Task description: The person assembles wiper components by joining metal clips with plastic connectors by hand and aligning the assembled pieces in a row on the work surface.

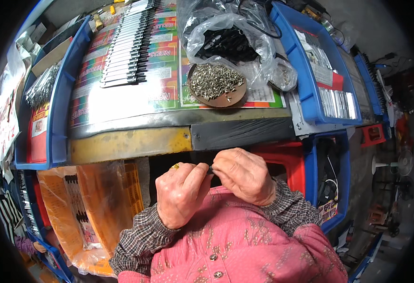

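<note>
Pinching: the bare left hand [181, 193] and bare right hand [245, 174] meet at their fingertips, both clamped on a small dark piece [211, 170] that the fingers mostly hide.
Piece's place: between the yellow-and-black bench edge [131, 141] and the pink patterned garment [245, 236], off the bench top.
Laid row: many slim silver-and-black pieces [126, 52] lie side by side on a multicoloured printed sheet [165, 75]; this share looks done, though whether each is complete cannot be told.
Round brown dish [234, 100]: it bears a heap of tiny silver metal pins [214, 81], so plenty seems left.
Clear plastic bag [193, 45]: its open mouth shows many loose black parts [228, 43], apparently unused.
Progress: the work seems well underway, with the held piece probably unfinished.
</note>
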Motion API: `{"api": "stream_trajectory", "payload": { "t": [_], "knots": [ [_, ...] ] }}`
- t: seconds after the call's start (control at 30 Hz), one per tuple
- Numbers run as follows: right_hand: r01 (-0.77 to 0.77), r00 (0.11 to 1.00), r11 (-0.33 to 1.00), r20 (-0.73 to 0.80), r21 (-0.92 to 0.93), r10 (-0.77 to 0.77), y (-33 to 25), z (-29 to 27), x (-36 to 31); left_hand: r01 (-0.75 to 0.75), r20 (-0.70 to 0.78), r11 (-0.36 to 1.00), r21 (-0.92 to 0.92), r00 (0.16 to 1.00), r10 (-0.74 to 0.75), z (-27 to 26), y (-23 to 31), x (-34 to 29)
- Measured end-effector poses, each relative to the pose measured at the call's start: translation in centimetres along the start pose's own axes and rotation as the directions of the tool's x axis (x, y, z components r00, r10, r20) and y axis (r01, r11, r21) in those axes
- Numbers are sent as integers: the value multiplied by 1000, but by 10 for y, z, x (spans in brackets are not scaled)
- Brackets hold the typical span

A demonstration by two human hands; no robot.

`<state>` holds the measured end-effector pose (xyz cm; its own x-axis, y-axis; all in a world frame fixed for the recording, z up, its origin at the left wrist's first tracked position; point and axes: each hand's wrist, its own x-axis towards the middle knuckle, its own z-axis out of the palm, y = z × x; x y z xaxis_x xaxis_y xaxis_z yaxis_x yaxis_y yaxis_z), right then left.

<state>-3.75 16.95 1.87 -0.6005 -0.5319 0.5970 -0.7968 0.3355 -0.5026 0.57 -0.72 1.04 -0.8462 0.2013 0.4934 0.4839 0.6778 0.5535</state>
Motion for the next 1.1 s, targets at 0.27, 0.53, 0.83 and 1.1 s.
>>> {"api": "stream_trajectory", "payload": {
  "t": [0.27,0.53,0.83,1.1],
  "knots": [
    [120,993,991,21,-64,-119,1,-1,-8,6,-49,1000,-18,999,-7,3,2,-3],
    [-135,991,981,23,139,133,2,-4,-6,-65,-92,998,1,994,65,10,1,1],
    [-724,606,318,345,612,717,-5,-4,-2,-80,-106,997,0,991,80,9,2,7],
    [-343,935,937,-73,68,347,24,-17,24,3,-63,1000,-26,998,-5,2,2,10]
  ]
}}
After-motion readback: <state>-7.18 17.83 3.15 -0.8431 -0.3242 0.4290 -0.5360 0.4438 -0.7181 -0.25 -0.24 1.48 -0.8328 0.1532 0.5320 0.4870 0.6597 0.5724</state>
